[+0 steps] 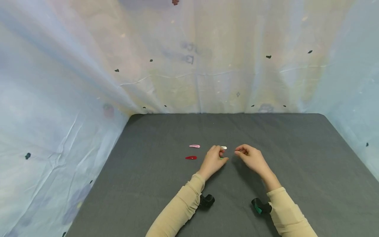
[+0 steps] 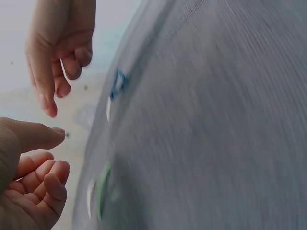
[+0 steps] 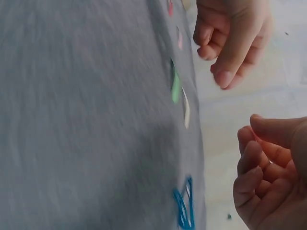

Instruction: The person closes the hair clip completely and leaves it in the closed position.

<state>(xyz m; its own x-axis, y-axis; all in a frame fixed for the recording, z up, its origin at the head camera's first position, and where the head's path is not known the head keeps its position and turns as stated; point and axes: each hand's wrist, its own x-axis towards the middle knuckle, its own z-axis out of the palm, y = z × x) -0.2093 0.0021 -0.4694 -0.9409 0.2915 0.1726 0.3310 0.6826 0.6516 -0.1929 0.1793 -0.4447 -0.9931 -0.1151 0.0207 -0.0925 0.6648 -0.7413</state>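
Over the dark table my left hand (image 1: 214, 160) hangs with thumb and fingers apart, holding nothing that shows. A green hair clip (image 3: 176, 87) lies below it, mostly covered by that hand in the head view. Beside the green one is a white hair clip (image 1: 224, 147). My right hand (image 1: 251, 158) hovers to the right, fingers loosely bent and thumb tip near the index finger, nothing visible between them. A thin blue looped thing (image 3: 184, 203) rests on the cloth near the right hand, hidden in the head view.
Left of my left hand lie a pink hair clip (image 1: 194, 146) and, nearer me, a red hair clip (image 1: 190, 157). Grey cloth (image 1: 154, 184) covers the table. Pale sheeting (image 1: 207, 89) hangs behind it and at both sides. Black straps hold devices (image 1: 206, 201) at both wrists.
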